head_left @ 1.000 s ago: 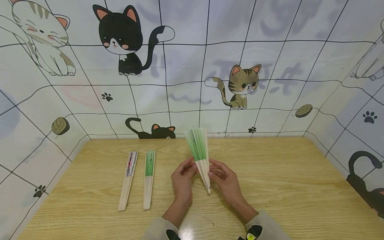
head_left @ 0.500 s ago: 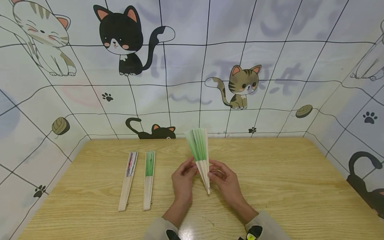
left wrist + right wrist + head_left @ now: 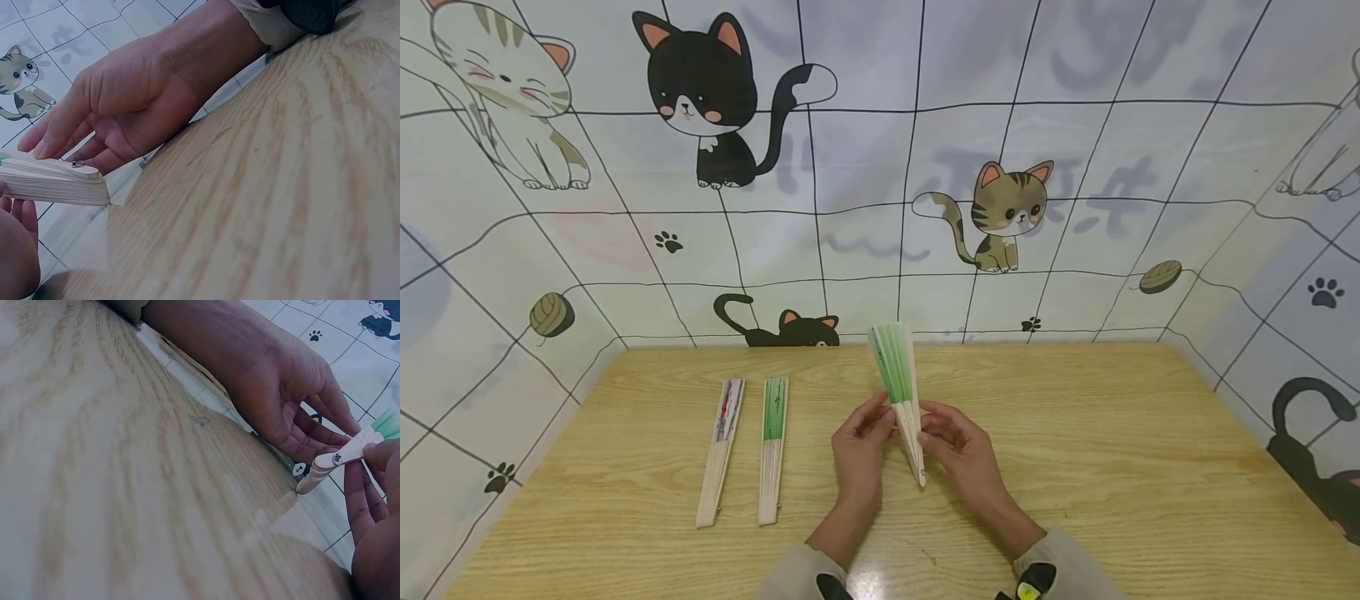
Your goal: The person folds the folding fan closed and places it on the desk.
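Observation:
A green-and-white folding fan with pale wooden ribs stands slightly spread between both hands, its narrow pivot end pointing down. My left hand grips its left side, thumb in front. On the other side my right hand pinches the outer rib. The left wrist view shows the stacked ribs edge-on at the pivot end, close over the table. In the right wrist view the fan's rivet shows near its rounded end.
Two folded fans lie on the wooden table to the left: one with a green leaf, the other with a white, red and purple leaf. A cloth printed with cats rises behind the table and at its sides.
The fan's spread has narrowed a little, its left edge moving right and its right edge moving left. My left hand has shifted slightly right; the two fans on the table have not moved.

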Demonstrator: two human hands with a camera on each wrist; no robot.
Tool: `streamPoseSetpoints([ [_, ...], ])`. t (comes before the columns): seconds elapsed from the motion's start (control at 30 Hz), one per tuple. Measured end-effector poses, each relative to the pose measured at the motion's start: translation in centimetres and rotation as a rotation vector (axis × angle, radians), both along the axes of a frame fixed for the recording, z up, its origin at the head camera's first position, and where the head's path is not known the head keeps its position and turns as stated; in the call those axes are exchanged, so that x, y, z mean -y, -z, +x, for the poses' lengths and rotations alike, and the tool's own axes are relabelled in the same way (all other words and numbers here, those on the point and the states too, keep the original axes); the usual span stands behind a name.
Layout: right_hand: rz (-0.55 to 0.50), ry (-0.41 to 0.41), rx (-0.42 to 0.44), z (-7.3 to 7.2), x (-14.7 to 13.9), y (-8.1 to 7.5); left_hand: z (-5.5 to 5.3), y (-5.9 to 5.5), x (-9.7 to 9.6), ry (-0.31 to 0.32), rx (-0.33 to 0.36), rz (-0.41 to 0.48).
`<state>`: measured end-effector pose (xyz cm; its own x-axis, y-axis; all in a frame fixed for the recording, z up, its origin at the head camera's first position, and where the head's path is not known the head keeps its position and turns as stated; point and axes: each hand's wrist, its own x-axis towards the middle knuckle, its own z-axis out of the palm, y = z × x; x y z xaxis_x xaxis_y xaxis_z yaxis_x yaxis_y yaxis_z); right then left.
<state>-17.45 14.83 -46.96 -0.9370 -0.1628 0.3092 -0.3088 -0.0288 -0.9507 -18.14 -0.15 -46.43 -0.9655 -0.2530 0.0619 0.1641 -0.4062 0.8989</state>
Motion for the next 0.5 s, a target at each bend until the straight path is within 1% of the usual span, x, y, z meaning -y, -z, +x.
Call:
streamPoseSetpoints([
  [0.23,0.003,-0.010,-0.007,0.03,0.00,-0.07,-0.03,0.11,-0.02,0.010,-0.030,-0.001],
  [0.5,0.012,-0.008,0.001,0.03,-0.03,-0.03,0.03,0.08,0.00,0.009,-0.047,-0.007],
])
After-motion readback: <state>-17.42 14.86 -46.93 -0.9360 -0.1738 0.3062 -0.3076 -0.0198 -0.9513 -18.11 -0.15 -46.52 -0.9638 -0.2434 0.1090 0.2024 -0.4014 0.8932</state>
